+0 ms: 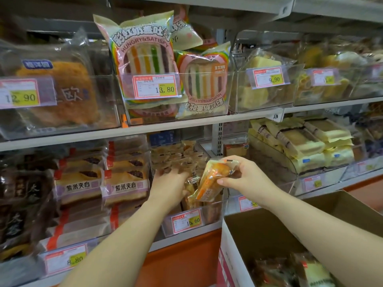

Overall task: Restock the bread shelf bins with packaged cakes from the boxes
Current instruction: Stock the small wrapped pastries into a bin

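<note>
- Head view, the step: I judge this to be the placing step. One cake (209, 182) in an orange and clear wrapper is already out of the box (261, 230) and hangs just above the front of the clear bin (213, 214) on the lower shelf, the one with the 15.60 price tag (187, 220).
- Head view, right hand: my right hand (245, 176) pinches the cake by its upper end, thumb underneath and fingers curled over the top of the wrapper. The cake tilts down and to the left, its lower end over the bin's front edge.
- Head view, left hand: my left hand (167, 181) is inside the bin, palm down, fingers fairly straight and laid on the packets (176, 158) stacked there. It seems to press on them rather than grip; the fingertips are partly hidden, so I cannot be sure.
- Head view, next move: the cake needs lowering into the gap in front of the left hand, then letting go.
- Head view, supply: the box stands open at lower right, just beside the shelf, with more wrapped cakes (275, 270) in its bottom, so there is restocking left to do.
</note>
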The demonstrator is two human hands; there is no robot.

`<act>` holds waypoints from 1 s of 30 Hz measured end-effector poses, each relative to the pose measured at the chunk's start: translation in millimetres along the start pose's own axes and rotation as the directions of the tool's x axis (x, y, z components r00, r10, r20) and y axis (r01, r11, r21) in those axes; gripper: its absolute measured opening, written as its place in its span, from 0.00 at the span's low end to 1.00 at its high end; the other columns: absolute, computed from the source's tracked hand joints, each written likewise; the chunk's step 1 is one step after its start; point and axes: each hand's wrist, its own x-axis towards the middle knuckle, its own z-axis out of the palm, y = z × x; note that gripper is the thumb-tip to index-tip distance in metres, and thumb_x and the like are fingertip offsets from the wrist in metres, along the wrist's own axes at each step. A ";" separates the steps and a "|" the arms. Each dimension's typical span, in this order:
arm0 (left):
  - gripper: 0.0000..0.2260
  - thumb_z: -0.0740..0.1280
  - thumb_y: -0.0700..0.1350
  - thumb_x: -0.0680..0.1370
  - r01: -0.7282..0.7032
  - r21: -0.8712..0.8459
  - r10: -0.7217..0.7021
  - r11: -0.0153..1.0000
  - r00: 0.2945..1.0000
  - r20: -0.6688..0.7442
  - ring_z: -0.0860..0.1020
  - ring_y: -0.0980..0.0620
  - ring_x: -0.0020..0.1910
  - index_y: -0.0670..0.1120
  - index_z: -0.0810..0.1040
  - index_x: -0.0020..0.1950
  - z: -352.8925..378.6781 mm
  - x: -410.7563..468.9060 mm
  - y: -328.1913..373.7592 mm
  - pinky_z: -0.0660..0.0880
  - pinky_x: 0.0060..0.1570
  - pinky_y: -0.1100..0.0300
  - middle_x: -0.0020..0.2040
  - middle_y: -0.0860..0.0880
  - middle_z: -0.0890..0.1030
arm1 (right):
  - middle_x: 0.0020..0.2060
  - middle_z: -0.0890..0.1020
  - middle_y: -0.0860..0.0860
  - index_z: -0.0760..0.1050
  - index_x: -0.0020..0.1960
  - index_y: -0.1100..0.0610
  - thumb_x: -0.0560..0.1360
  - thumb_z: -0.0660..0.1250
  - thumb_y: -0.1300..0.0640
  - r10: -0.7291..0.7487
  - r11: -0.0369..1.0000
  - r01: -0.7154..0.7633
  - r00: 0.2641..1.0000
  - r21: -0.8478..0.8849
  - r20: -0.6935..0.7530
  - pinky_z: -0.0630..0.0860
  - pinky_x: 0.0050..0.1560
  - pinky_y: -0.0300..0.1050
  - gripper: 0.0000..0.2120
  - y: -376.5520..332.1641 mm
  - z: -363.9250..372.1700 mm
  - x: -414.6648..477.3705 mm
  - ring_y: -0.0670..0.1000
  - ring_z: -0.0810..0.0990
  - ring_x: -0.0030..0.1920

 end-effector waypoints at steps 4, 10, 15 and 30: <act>0.21 0.68 0.52 0.76 0.007 -0.129 -0.001 0.992 0.999 0.047 0.73 0.49 0.63 0.55 0.70 0.69 -1.7 -1.1 -4.7 0.66 0.65 0.50 0.66 0.51 0.72 | 0.50 0.82 0.44 0.76 0.57 0.47 0.71 0.73 0.59 0.002 0.997 0.003 0.997 -0.074 0.078 0.78 0.57 0.48 0.16 6.1 15.1 16.1 0.43 0.80 0.53; 0.16 0.67 0.47 0.77 0.037 -0.384 0.047 0.923 0.977 0.206 0.77 0.52 0.56 0.50 0.77 0.64 -13.3 6.9 -16.7 0.76 0.56 0.55 0.60 0.50 0.79 | 0.53 0.81 0.44 0.76 0.60 0.51 0.72 0.73 0.56 0.046 0.987 -0.014 0.980 -0.162 0.195 0.77 0.60 0.50 0.17 1.9 14.7 42.8 0.45 0.79 0.55; 0.12 0.69 0.50 0.75 -0.007 -0.312 0.065 0.950 0.982 0.177 0.78 0.54 0.49 0.52 0.78 0.58 -14.0 9.8 -11.5 0.76 0.46 0.59 0.54 0.52 0.80 | 0.51 0.82 0.43 0.76 0.60 0.50 0.72 0.73 0.57 0.002 0.981 0.039 0.978 -0.191 0.210 0.77 0.58 0.46 0.18 -0.4 17.6 48.6 0.43 0.79 0.54; 0.08 0.67 0.45 0.77 -0.041 -0.390 0.045 0.920 0.999 0.002 0.78 0.52 0.50 0.50 0.79 0.54 -10.6 13.4 -12.8 0.76 0.49 0.58 0.52 0.52 0.79 | 0.50 0.79 0.37 0.75 0.56 0.44 0.72 0.73 0.58 -0.130 0.971 0.160 0.976 -0.177 0.172 0.72 0.52 0.29 0.16 4.1 26.7 42.7 0.36 0.77 0.53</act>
